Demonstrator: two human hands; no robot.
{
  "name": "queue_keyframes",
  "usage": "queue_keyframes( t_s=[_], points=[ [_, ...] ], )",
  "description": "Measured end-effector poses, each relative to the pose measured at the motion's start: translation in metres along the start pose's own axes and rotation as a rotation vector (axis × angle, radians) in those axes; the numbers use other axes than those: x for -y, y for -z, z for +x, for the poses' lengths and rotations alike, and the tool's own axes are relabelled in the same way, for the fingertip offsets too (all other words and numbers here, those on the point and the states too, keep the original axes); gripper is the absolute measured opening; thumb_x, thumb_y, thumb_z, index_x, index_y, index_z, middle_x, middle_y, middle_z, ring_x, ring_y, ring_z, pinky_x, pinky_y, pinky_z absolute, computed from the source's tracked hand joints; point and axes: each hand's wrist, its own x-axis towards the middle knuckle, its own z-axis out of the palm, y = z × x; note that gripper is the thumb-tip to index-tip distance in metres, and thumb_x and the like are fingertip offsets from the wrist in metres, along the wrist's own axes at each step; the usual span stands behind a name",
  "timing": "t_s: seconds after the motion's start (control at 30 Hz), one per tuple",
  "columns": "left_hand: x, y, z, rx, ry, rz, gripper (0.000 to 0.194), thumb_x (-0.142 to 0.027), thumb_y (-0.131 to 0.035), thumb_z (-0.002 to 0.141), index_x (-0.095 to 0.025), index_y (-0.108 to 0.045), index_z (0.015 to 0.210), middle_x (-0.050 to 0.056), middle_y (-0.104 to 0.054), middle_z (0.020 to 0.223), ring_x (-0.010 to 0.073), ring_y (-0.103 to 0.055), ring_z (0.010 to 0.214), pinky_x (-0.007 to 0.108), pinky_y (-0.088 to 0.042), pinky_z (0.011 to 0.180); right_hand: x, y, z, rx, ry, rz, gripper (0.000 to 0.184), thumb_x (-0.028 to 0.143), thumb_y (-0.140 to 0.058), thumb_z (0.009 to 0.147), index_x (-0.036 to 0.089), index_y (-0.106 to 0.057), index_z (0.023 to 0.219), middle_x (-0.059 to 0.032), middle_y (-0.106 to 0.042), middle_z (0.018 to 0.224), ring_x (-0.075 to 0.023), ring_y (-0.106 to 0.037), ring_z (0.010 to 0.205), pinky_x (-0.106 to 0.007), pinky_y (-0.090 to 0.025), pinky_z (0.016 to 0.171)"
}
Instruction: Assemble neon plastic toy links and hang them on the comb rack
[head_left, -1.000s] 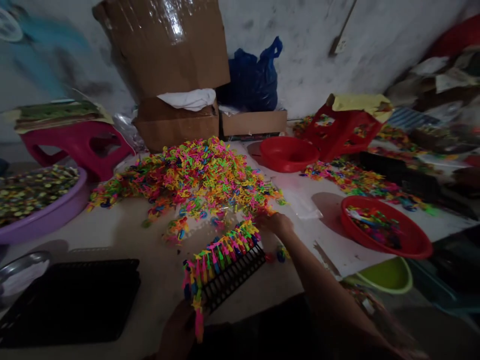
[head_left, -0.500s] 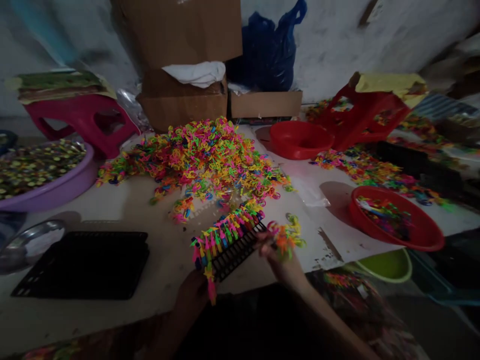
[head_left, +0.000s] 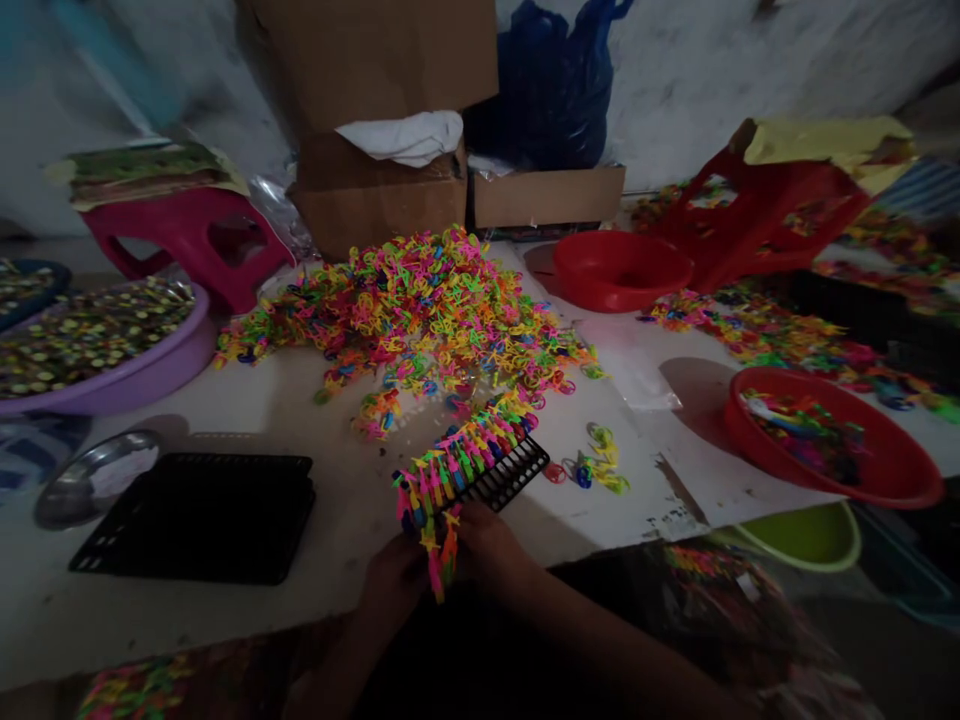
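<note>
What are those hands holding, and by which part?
The left hand holds the black rack by its near left end. The right hand is beside it; its grip is too dark to tell.

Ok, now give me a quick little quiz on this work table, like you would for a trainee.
1. Where does the white cloth lie?
a) in the purple tub
b) on a cardboard box
c) on the pink stool

2. True or false: the right hand is inside a red bowl.

3. Fill in the colour: the cover on the red stool is ____.

Key:
1. b
2. False; it is close to the left hand, by the black rack.
3. yellow
</note>
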Motion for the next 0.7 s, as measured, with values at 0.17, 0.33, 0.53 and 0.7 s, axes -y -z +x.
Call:
queue_keyframes(
  t_s=[0.17, 0.33, 0.53, 0.7],
  points=[
    [-0.004, 0.0, 0.0, -0.051, -0.003, 0.05, 0.021, -0.019, -0.046, 0.071, -0.019, -0.067, 0.071, 0.006, -0.07, 0.069, 0.0179, -0.066, 0.064, 0.025, -0.054, 0.058, -0.003, -0.003, 0.008, 0.055, 0.066, -0.026, 0.026, 0.027, -0.06, 0.078, 0.02, -0.061, 0.102, -0.008, -0.059, 0.103, -0.0215, -0.049, 0.1, -0.034, -0.038, 0.089],
    [-0.001, -0.005, -0.001, -0.082, 0.082, 0.062, 0.021, -0.026, -0.047, 0.07, -0.02, -0.067, 0.077, 0.005, -0.071, 0.076, 0.0195, -0.067, 0.065, 0.026, -0.054, 0.055, -0.011, -0.01, 0.005, -0.003, 0.086, -0.02, 0.026, 0.03, -0.061, 0.077, 0.02, -0.061, 0.101, -0.0081, -0.061, 0.101, -0.0208, -0.052, 0.098, -0.032, -0.04, 0.086],
    [0.009, -0.007, -0.004, -0.063, 0.056, 0.002, 0.019, -0.025, -0.048, 0.07, -0.024, -0.066, 0.07, 0.002, -0.071, 0.07, 0.0186, -0.067, 0.063, 0.024, -0.054, 0.055, -0.017, -0.011, 0.005, -0.087, 0.189, 0.05, 0.018, 0.033, -0.055, 0.08, 0.02, -0.062, 0.091, -0.0065, -0.064, 0.089, -0.0175, -0.058, 0.088, -0.026, -0.044, 0.078],
    [0.008, -0.005, -0.003, 0.016, 0.035, 0.03, 0.02, -0.023, -0.047, 0.07, -0.022, -0.067, 0.064, 0.004, -0.069, 0.063, 0.0176, -0.065, 0.058, 0.024, -0.052, 0.051, -0.02, -0.007, 0.004, -0.083, 0.236, 0.051, 0.022, 0.037, -0.052, 0.082, 0.019, -0.063, 0.088, -0.0076, -0.064, 0.088, -0.0172, -0.058, 0.087, -0.026, -0.044, 0.076]
  ],
)
